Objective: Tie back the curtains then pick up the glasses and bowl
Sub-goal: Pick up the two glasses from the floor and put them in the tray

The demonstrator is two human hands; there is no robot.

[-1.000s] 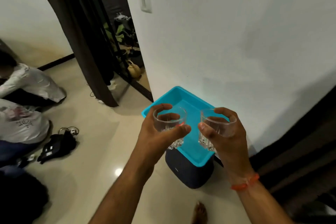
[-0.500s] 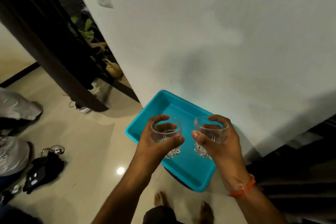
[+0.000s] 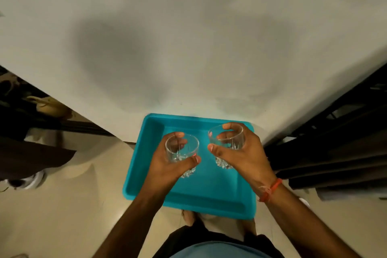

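Glasses [image 3: 181, 148] lowered, fingers [image 3: 230, 126] round rims

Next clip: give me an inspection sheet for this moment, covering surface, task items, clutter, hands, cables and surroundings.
Surface: turquoise tray, bare where visible, by the white wall.
Task items: left glass and right glass, both upright over the tray; no bowl seen.
Clutter: tan jug at far left.
Hands: left hand grips left glass; right hand grips right glass.
Cables: nothing seen.
Surroundings: beige floor, dark curtain at right.
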